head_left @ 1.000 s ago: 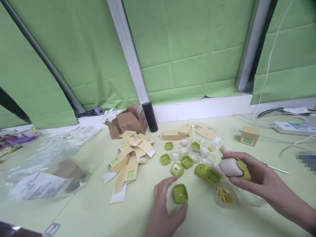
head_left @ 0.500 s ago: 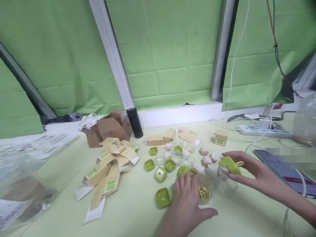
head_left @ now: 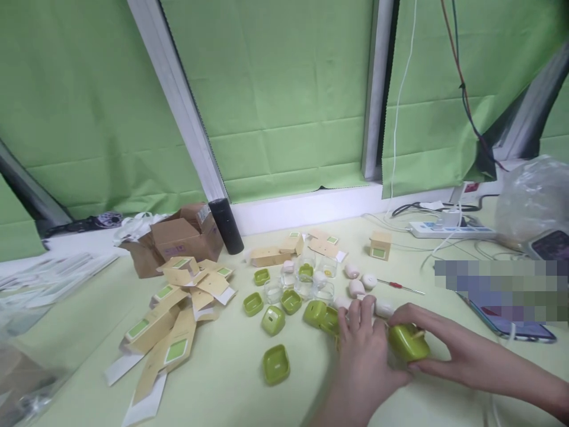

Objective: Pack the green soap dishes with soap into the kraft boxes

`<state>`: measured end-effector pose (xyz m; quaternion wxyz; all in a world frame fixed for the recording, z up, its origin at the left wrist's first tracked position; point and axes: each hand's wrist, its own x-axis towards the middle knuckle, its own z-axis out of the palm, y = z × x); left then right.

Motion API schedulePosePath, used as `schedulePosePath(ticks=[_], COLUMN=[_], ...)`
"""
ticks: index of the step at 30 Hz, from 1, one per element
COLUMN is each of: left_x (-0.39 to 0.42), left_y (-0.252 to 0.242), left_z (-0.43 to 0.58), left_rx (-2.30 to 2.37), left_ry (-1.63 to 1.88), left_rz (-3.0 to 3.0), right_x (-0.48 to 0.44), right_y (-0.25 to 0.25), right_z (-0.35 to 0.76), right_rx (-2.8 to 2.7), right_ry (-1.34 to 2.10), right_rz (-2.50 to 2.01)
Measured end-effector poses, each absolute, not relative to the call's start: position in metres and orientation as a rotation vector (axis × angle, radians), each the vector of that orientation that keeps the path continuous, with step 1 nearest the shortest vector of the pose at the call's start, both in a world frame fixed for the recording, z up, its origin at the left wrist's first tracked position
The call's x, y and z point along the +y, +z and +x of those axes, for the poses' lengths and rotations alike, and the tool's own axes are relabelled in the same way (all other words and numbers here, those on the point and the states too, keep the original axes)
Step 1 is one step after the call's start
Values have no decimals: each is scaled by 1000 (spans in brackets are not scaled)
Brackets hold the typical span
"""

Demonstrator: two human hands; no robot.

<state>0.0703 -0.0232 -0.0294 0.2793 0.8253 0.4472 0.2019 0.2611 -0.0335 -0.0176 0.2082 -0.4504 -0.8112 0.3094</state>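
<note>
My right hand (head_left: 438, 347) is closed round a green plastic cap (head_left: 408, 342), thumb on top, low and right of centre on the pale green table (head_left: 231, 391). My left hand (head_left: 367, 350) lies just left of it with fingers curled over something it hides; what is underneath cannot be made out. Several green square lids (head_left: 275, 363) and small clear glass jars (head_left: 306, 283) are scattered beyond the hands, with a few white rounded pieces (head_left: 355, 287).
Flattened tan cartons with green labels (head_left: 178, 308) lie at left, brown boxes (head_left: 178, 237) and a black cylinder (head_left: 226, 225) behind them. A small carton (head_left: 380, 245), a power strip (head_left: 448, 230), cables, a phone (head_left: 511, 320) and a plastic bag (head_left: 533, 201) are at right.
The view has swung right. My left hand moved from the single green lid over to the jar by my right hand. My right hand came down toward it with the green cap.
</note>
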Motion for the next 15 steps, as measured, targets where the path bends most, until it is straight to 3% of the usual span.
schedulePosePath(ticks=[15], left_x=[-24], left_y=[-32], left_z=[57], left_rx=[1204], left_ry=[573], left_rz=[2214], right_x=[-33], right_y=[-24], right_z=[251], right_rx=[-2411], right_ry=[712], right_rz=[-1365])
